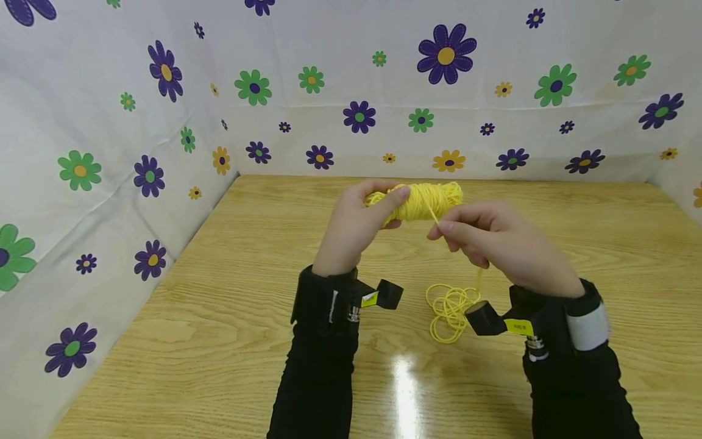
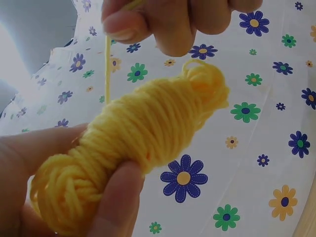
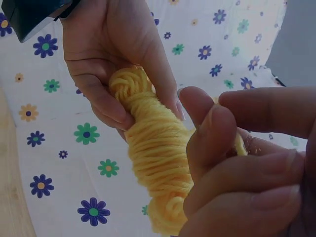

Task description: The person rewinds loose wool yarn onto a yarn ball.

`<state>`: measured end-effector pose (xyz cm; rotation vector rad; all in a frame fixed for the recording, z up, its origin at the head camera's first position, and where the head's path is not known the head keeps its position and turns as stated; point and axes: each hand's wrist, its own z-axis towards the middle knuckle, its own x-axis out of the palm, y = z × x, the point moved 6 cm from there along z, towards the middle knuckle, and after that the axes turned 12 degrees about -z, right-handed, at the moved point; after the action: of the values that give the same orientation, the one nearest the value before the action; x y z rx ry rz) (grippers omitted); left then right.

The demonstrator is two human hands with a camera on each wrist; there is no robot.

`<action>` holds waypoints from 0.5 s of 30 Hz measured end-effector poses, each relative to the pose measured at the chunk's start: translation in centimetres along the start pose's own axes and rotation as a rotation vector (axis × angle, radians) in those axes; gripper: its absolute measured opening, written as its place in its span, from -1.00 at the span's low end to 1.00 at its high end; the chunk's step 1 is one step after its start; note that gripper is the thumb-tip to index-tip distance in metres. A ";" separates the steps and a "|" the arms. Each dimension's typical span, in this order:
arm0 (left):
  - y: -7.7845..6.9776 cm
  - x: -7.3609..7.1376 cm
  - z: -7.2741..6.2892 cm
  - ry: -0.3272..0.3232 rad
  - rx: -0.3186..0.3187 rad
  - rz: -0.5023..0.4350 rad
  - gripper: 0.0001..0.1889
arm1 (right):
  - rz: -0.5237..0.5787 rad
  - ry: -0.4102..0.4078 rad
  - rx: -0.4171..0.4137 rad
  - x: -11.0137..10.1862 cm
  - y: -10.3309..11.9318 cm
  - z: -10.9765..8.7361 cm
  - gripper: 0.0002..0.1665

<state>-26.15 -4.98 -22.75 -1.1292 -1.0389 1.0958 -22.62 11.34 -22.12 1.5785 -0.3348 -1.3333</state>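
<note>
A yellow skein of yarn (image 1: 425,202), wound round its middle with looped ends, is held above the table by my left hand (image 1: 356,219). In the left wrist view the thumb and fingers grip one end of the skein (image 2: 148,121). My right hand (image 1: 488,238) pinches a single strand between thumb and forefinger, just right of the skein. That strand (image 2: 107,69) runs taut from the windings to the right fingers. From under the right hand the yarn drops to a loose tangle of yarn (image 1: 452,311) on the table. The right wrist view shows the right fingers partly covering the skein (image 3: 158,143).
The wooden table (image 1: 230,292) reaches back to a white cloth (image 1: 329,73) printed with purple, green and orange flowers. The cloth also hangs along the left side. Black wrist-worn cameras (image 1: 390,294) sit on both forearms, the right one near the loose yarn.
</note>
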 end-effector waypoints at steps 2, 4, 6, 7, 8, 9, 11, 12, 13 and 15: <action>-0.1 -0.2 0.0 -0.014 0.020 -0.033 -0.63 | -0.010 0.012 0.003 0.2 0.1 0.1 -0.67; -0.2 -0.3 0.0 -0.029 0.037 -0.060 -0.63 | -0.014 0.025 -0.003 0.4 0.2 0.1 -0.67; -0.3 -0.4 0.0 -0.038 0.048 -0.093 -0.63 | -0.021 0.035 -0.013 0.6 0.3 0.2 -0.69; -0.4 -0.5 0.0 -0.042 0.054 -0.105 -0.64 | -0.024 0.040 -0.019 0.7 0.3 0.3 -0.69; -0.4 -0.5 0.0 -0.046 0.058 -0.120 -0.64 | -0.028 0.047 -0.024 0.8 0.3 0.3 -0.70; -0.5 -0.6 0.0 -0.049 0.060 -0.134 -0.64 | -0.033 0.054 -0.030 0.9 0.3 0.4 -0.70; -0.5 -0.6 0.0 -0.051 0.065 -0.165 -0.65 | -0.047 0.065 -0.039 1.0 0.3 0.5 -0.71; -0.6 -0.6 0.0 -0.050 0.068 -0.180 -0.65 | -0.054 0.073 -0.043 1.1 0.3 0.5 -0.71; -0.6 -0.7 0.0 -0.049 0.070 -0.194 -0.65 | -0.061 0.080 -0.047 1.2 0.3 0.6 -0.71; -0.7 -0.7 -0.1 -0.047 0.069 -0.218 -0.66 | -0.071 0.096 -0.056 1.4 0.2 0.7 -0.71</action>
<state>-26.09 -5.71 -22.11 -0.9161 -1.1240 0.9799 -22.67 9.87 -22.68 1.6139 -0.1825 -1.3046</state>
